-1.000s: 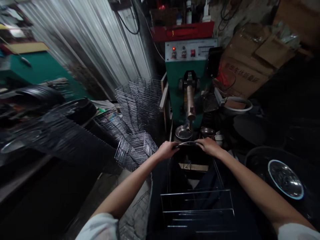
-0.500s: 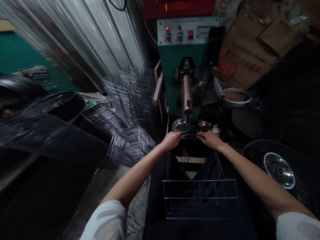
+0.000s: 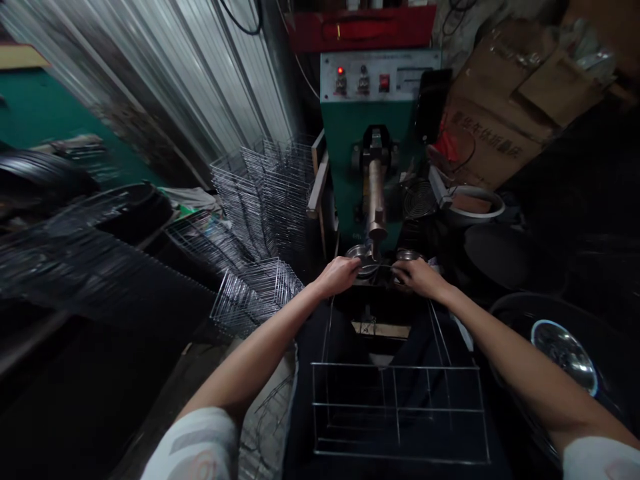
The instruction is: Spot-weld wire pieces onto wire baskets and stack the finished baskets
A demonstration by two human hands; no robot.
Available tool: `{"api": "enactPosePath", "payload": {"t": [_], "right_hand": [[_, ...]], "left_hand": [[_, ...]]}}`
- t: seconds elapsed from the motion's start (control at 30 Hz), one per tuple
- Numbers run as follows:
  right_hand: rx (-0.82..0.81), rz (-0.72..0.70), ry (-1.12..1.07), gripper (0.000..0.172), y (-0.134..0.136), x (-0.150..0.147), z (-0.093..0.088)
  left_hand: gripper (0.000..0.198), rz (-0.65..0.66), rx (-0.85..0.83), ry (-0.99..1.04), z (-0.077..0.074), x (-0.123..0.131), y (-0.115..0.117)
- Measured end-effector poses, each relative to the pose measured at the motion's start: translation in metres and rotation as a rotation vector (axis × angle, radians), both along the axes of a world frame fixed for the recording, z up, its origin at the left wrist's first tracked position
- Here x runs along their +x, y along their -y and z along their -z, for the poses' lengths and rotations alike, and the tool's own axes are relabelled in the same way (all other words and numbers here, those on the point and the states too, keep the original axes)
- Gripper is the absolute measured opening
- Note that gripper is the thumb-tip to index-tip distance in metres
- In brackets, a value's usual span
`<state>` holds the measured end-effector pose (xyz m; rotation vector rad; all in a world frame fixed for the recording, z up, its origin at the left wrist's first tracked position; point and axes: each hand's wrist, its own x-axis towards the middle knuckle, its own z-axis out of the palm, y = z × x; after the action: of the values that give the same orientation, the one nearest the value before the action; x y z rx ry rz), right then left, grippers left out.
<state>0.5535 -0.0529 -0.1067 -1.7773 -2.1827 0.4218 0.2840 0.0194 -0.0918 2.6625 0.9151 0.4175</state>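
Both my hands grip the far end of a rectangular wire basket (image 3: 400, 413), whose steel frame runs back over my dark-clothed lap. My left hand (image 3: 341, 277) and my right hand (image 3: 420, 279) hold a curved wire rim (image 3: 376, 266) between them. This rim lies just below the copper electrode (image 3: 376, 200) of a green welding machine (image 3: 350, 133). Two round steel dishes (image 3: 358, 251) (image 3: 407, 255) sit partly hidden behind my hands.
Stacks of wire baskets (image 3: 265, 200) stand to the left against a corrugated metal wall (image 3: 150, 73). Cardboard boxes (image 3: 500, 113) lie at the upper right. A dark tub with a steel bowl (image 3: 565, 353) sits at the right, and a green table (image 3: 45, 113) stands at the far left.
My hands and the basket's rim have moved forward, closer to the electrode tip, and now partly cover the steel dishes. The view has shifted slightly.
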Motion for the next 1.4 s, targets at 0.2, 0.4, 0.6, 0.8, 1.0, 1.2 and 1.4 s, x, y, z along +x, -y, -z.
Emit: {"api": "enactPosePath", "payload": {"t": [0.2,0.4,0.6,0.8,1.0,1.2,1.4], "right_hand": [[0.022,-0.028,-0.003,0.024,-0.007,0.001,-0.008],[0.013,-0.033,0.007,0.025,-0.010,0.002,-0.010],[0.024,-0.041,0.012,0.025,-0.014,0.004,-0.006],[0.012,-0.048,-0.014,0.026,-0.016,0.004,-0.004],[0.012,-0.057,-0.069,0.027,-0.015,0.005,-0.003],[-0.002,-0.114,-0.134,0.028,-0.019,0.006,-0.007],[-0.021,-0.115,-0.182,0.029,-0.021,0.007,-0.007]], "left_hand": [[0.017,0.015,0.009,0.026,-0.006,-0.001,-0.006],[0.019,0.010,0.011,0.029,-0.006,0.001,-0.010],[0.019,0.020,0.013,0.011,-0.007,0.003,-0.012],[0.022,0.010,0.000,-0.008,-0.007,0.004,-0.011],[0.019,0.012,-0.004,-0.023,-0.008,0.005,-0.011],[0.020,0.014,-0.013,-0.029,-0.008,0.004,-0.016],[0.018,0.006,-0.030,-0.033,-0.007,0.005,-0.017]]}}
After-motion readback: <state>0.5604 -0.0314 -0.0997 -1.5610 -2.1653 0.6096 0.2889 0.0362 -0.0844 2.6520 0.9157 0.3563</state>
